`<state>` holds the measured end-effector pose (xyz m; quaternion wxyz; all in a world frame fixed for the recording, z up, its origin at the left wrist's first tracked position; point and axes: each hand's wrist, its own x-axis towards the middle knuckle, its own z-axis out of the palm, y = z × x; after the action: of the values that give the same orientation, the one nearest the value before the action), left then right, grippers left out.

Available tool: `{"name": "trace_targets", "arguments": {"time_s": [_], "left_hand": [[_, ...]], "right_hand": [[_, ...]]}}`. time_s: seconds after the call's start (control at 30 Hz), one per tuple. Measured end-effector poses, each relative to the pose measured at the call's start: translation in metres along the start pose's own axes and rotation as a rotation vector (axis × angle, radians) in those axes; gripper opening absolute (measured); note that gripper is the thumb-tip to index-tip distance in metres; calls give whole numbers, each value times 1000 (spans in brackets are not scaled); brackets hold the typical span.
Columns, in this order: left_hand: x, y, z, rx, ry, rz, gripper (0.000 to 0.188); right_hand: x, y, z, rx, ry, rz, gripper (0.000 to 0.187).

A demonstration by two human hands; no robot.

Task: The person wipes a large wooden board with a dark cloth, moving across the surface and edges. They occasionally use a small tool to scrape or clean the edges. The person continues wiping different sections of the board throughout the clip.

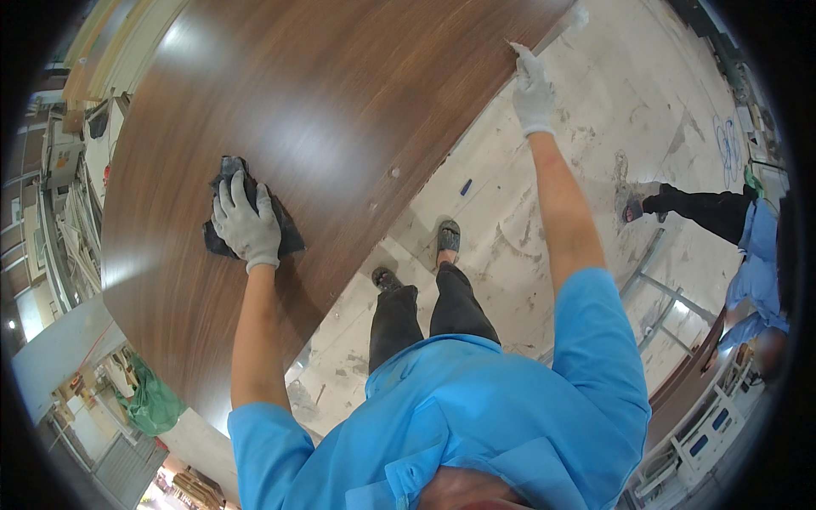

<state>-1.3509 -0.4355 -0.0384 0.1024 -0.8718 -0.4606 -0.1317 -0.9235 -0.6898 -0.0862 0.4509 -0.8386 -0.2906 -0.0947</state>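
A large board (340, 102) with glossy brown wood grain spans the upper left. My left hand (246, 223), in a pale grey glove, presses a crumpled black cloth (289, 234) against its surface, fingers bent over the cloth. Farther off to the right, my right hand (534, 95), also gloved, reaches to the board's long edge. Its fingertips meet that edge with the fingers drawn together; whatever they pinch is too small to make out. A whitish blurred strip (563, 32) shows by the edge just beyond this hand.
Below the board, a small dark blue object (466, 187) lies on the stained pale floor (510, 221) near my sandalled feet. Another person (756, 246) in blue stands at the right, by a metal frame (671, 297). Stacked panels (93, 59) and green sheeting (153, 395) lie left.
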Motion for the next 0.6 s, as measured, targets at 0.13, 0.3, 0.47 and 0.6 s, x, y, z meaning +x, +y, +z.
{"name": "trace_targets", "arguments": {"time_s": [0.13, 0.3, 0.47, 0.6], "left_hand": [[-3, 0, 5, 7, -8, -14, 51], [1, -7, 11, -51, -54, -11, 54], [-10, 1, -8, -168, 12, 143, 54], [-88, 11, -44, -373, -93, 680, 53]], "right_hand": [[-80, -33, 16, 87, 83, -156, 46], [-244, -162, 34, 134, -200, -66, 50], [-401, -270, 28, 794, -927, 56, 41], [-408, -215, -28, 316, -705, -33, 38]]}}
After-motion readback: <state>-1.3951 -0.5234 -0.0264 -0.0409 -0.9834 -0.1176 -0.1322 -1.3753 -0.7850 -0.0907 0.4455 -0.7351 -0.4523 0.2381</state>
